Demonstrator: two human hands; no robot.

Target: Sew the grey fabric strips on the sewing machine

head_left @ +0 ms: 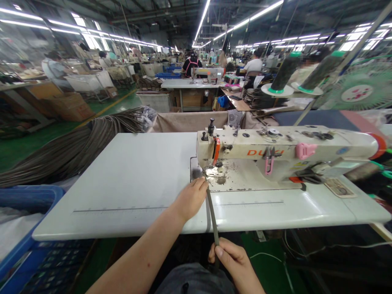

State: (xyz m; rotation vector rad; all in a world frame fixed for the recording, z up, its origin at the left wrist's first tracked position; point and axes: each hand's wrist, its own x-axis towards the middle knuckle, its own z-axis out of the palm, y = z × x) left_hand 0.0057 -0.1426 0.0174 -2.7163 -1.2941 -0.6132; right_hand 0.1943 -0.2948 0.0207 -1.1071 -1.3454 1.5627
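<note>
A narrow dark grey-brown fabric strip (212,210) runs from the needle area of the white sewing machine (239,143) down over the table's front edge. Close to the presser foot (211,172), my left hand (192,198) has its fingers closed together on the strip's upper end. My right hand (231,259) pinches the same strip between thumb and fingers, just below the table edge. Between the two hands the strip looks fairly straight. The part under the needle is small and partly hidden by my left fingers.
Around the machine is the white table (131,171) with a printed ruler line. Long dark strips (61,143) lie heaped at left, above a blue crate (33,220). Pink-handled thread snips (269,163) hang on the machine. Thread cones (284,73) and a fan (357,92) stand at right.
</note>
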